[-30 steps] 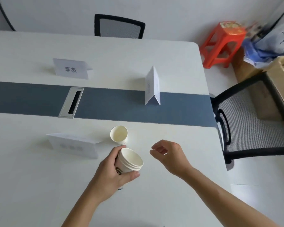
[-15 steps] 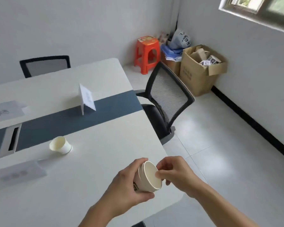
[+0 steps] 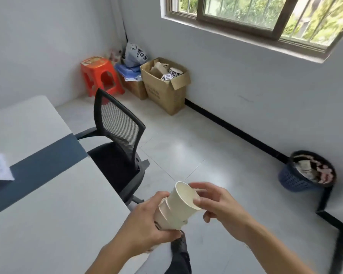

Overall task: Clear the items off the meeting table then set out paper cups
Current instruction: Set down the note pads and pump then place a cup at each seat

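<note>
Beyond the surface [image 3: 53,210] edge, the left hand [image 3: 147,224] grips nested paper cups [image 3: 176,209] while the right hand [image 3: 220,206] pinches the top rim; stuck cups could crush.

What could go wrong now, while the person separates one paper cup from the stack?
1. The stack of cups is held past the table edge, over the floor, so a cup that slips would likely fall there.
2. The right hand pinches the top cup at its thin rim, which may get crushed.
3. Two nested cups might come off together.
</note>
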A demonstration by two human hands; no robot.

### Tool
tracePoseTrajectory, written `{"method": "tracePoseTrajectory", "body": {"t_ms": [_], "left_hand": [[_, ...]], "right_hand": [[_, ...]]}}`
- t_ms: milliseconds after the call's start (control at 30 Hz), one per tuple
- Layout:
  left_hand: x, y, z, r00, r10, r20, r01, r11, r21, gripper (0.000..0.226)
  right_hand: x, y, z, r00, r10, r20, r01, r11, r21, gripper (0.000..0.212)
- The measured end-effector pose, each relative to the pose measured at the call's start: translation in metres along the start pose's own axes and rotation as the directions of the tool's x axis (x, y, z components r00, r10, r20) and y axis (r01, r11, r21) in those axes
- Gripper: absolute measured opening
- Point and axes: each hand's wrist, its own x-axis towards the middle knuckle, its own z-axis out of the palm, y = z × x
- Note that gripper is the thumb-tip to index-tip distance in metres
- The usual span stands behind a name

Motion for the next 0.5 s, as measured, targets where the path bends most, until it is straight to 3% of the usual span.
{"method": "tracePoseTrajectory", "body": {"t_ms": [100,167,233,333,500], "left_hand": [[0.056,0.014,0.004,0.999,0.033,0.036,-0.033,0.999,0.002,0.067],[0.097,0.023,0.003,0.997,0.05,0.064,-0.049,0.999,-0.008,0.067],[0.138,0.034,-0.003,0.996,0.053,0.077,-0.052,0.998,-0.025,0.065],[0.196,0.047,-0.017,0.997,0.045,0.065,-0.039,0.995,-0.09,0.069],[0.283,0.058,-0.05,0.999,0.028,0.038,-0.021,0.985,-0.17,0.074]], "right_hand": [[0.023,-0.005,-0.03,0.995,-0.07,-0.076,0.058,0.986,-0.155,0.076],[0.046,-0.015,-0.052,0.977,-0.116,-0.178,0.083,0.98,-0.179,0.071],[0.069,-0.033,-0.079,0.959,-0.111,-0.262,0.088,0.991,-0.096,0.064],[0.097,-0.067,-0.123,0.918,-0.098,-0.385,0.112,0.994,0.014,0.071],[0.136,-0.095,-0.191,0.859,-0.128,-0.495,0.115,0.992,-0.058,0.064]]}}
